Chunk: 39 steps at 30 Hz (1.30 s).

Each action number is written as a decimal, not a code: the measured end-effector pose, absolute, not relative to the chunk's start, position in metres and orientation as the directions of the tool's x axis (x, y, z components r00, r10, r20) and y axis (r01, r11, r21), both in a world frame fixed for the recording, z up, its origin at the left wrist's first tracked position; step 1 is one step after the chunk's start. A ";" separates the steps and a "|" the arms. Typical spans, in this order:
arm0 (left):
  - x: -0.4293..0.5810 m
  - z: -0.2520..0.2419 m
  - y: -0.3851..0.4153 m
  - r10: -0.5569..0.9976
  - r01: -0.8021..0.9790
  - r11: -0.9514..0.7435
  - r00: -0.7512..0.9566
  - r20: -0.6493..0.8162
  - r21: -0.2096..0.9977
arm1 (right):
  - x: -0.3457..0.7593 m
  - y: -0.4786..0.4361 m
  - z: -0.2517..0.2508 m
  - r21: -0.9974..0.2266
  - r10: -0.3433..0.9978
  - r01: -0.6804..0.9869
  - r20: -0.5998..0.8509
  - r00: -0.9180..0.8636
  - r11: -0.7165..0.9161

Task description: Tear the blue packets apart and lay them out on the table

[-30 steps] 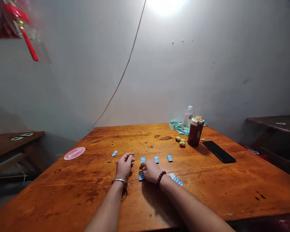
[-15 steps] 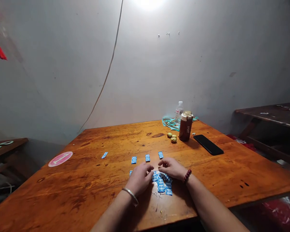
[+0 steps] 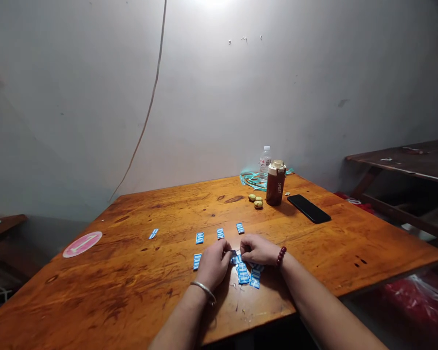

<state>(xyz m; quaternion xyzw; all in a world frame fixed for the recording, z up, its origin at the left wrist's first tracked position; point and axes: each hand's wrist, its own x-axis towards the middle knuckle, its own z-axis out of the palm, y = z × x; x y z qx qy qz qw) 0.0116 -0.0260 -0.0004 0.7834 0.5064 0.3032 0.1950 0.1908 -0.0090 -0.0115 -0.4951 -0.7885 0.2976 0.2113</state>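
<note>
Left hand [image 3: 212, 266]: grip curled nearly closed, contents cannot be told | Right hand [image 3: 260, 250]: grip likewise curled, contents cannot be told | Blue-and-white pieces [image 3: 243, 273]: heaped on desk [image 3: 131, 296] between both hands; three stacks [image 3: 220, 234] lined up beyond

Left hand [image 3: 213, 262] and right hand [image 3: 260, 249] face each other — fingers [image 3: 224, 247] curled, forearms [image 3: 323, 304] angled inward.
</note>
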 end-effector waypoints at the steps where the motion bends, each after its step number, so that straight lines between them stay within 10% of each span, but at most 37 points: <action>1: 0.012 0.000 -0.026 0.908 0.642 -0.419 0.290 0.302 0.642 | 0.190 -0.010 -0.010 -0.659 0.904 0.661 0.066 -0.422 0.357; 13: 0.014 -0.008 -0.014 0.948 0.292 -0.318 0.080 0.308 0.902 | 0.183 -0.008 -0.016 -0.690 0.897 0.613 0.120 -0.426 0.384; 25: 0.013 -0.008 -0.011 0.975 0.097 -0.206 0.103 0.196 0.974 | 0.168 -0.012 -0.004 -0.998 0.951 -0.037 0.051 -0.304 0.042; 39: 0.017 -0.002 -0.018 0.959 -0.331 0.192 0.265 -0.105 0.924 | 0.151 -0.011 -0.015 -0.973 0.977 0.144 0.163 -0.140 0.183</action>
